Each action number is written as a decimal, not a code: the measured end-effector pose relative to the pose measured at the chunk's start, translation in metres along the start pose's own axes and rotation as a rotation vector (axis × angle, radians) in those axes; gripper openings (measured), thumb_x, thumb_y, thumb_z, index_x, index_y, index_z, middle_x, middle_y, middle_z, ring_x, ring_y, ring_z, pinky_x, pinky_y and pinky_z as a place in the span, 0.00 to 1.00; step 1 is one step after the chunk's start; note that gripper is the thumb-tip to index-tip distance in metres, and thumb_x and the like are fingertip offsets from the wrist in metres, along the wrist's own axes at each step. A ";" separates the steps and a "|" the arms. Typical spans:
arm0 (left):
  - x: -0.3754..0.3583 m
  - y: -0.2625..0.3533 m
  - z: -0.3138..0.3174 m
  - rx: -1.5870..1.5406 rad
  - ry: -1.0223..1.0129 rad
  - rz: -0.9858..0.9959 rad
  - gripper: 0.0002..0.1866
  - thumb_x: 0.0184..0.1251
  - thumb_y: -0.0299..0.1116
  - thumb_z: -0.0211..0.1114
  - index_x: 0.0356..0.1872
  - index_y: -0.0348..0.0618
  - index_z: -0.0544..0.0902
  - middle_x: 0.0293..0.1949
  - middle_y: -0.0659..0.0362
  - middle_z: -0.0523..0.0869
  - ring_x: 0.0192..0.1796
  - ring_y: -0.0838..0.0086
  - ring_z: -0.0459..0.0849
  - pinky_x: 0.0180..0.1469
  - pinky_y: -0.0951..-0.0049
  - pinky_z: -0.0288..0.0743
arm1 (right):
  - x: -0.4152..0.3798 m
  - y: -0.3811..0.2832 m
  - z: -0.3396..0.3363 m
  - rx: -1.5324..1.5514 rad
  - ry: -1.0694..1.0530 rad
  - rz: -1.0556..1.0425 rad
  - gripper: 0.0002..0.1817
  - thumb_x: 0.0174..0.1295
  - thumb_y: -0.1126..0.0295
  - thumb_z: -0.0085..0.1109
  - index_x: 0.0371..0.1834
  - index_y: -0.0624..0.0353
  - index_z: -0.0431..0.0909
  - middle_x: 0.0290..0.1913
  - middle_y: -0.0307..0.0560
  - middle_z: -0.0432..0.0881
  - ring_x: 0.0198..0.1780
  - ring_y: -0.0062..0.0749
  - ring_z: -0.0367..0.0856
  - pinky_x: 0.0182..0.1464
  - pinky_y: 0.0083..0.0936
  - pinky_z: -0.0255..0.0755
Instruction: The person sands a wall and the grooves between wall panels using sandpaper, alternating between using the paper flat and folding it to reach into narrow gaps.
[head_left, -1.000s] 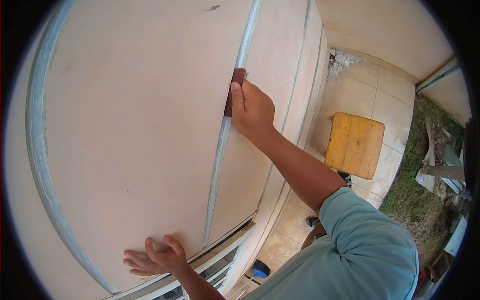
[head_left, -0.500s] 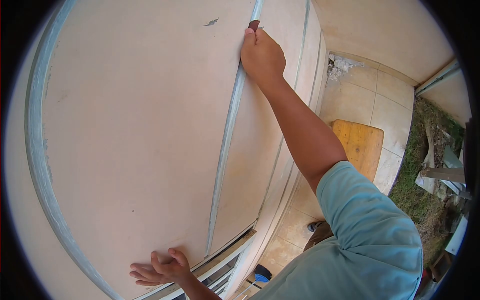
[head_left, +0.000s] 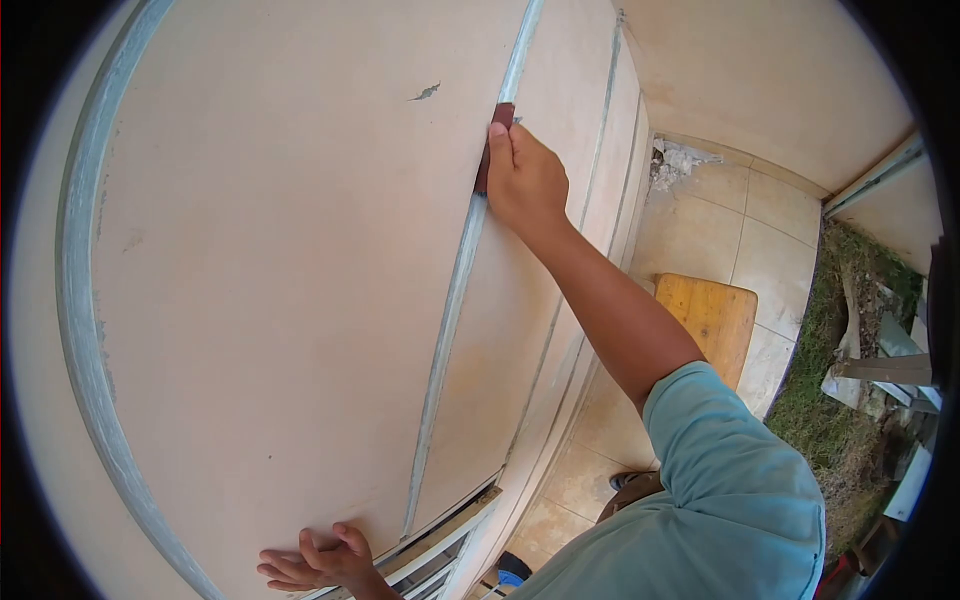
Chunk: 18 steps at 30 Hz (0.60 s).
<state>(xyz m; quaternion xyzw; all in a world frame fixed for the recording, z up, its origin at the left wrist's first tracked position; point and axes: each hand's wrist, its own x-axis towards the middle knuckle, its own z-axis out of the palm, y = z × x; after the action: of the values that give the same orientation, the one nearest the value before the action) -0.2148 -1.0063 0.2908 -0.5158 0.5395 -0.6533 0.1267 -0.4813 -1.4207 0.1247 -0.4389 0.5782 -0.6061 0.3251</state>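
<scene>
My right hand (head_left: 527,180) is closed around a dark red-brown strip that looks like sandpaper (head_left: 505,115), pressed on a narrow grey-white raised strip (head_left: 453,292) running along the pale pink wall (head_left: 270,280). The thumb lies on the near side of the sandpaper, and the other fingers are partly hidden behind the hand. Lower down, my left hand (head_left: 318,562) rests against the wall with its fingers spread, holding nothing. It is close to a slatted window frame (head_left: 445,540).
A thicker grey curved edge (head_left: 85,330) borders the wall on the left. Below, on the tiled floor (head_left: 680,220), stand a wooden stool (head_left: 712,315) and a blue-and-black brush head (head_left: 514,568). White debris (head_left: 678,163) lies in the corner; grass and scrap boards (head_left: 890,370) are at the right.
My right hand has slid a little down along the grey-white strip with the sandpaper, more of which now shows. The camera view has tilted slightly up. My left hand stays on the wall.
</scene>
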 end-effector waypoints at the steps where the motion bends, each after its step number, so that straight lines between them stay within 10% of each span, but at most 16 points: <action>1: 0.000 -0.001 -0.001 0.014 -0.007 0.007 0.24 0.78 0.56 0.50 0.63 0.52 0.73 0.78 0.39 0.64 0.81 0.41 0.60 0.81 0.38 0.43 | 0.027 -0.003 -0.005 -0.054 -0.009 0.076 0.25 0.80 0.52 0.39 0.33 0.57 0.80 0.33 0.49 0.86 0.39 0.49 0.85 0.45 0.40 0.76; 18: -0.001 0.007 0.001 0.011 -0.006 -0.034 0.24 0.78 0.56 0.49 0.63 0.52 0.72 0.79 0.40 0.64 0.82 0.41 0.58 0.80 0.37 0.43 | -0.003 -0.008 -0.002 -0.155 -0.050 0.053 0.27 0.80 0.52 0.38 0.32 0.58 0.79 0.30 0.50 0.85 0.37 0.49 0.85 0.44 0.41 0.76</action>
<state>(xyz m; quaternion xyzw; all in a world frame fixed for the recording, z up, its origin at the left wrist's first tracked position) -0.2161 -1.0086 0.2841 -0.5261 0.5268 -0.6568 0.1197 -0.4813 -1.4166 0.1324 -0.4621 0.6265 -0.5398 0.3204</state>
